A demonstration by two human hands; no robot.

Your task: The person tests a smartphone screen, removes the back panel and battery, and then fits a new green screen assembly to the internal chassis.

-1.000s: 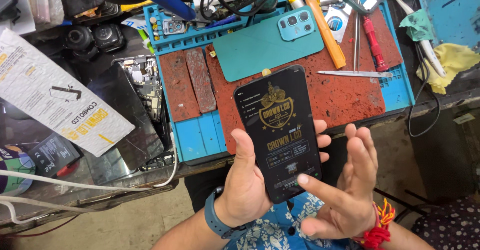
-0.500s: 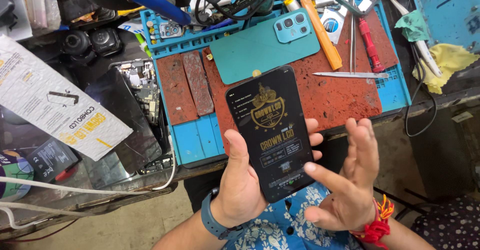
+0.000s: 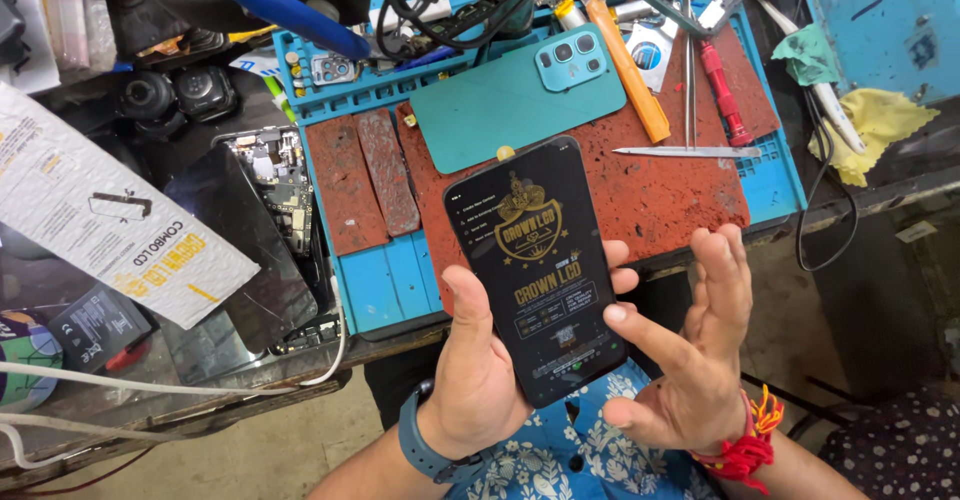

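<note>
Phone [image 3: 535,270] drawn closer, left hand [image 3: 480,380] gripping, right hand [image 3: 690,360] apparently open

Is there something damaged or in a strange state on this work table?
Yes. Left of the blue mat, an opened phone lies with its circuit boards bare, and the dark panel over it is cracked. The red pad is worn. The phone in the left hand looks intact.

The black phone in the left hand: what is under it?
Behind the black phone lie the left hand fingers, whose tips show at its right edge. Beyond it are the red mat and blue tray edge. The palm contact is hidden.
</note>
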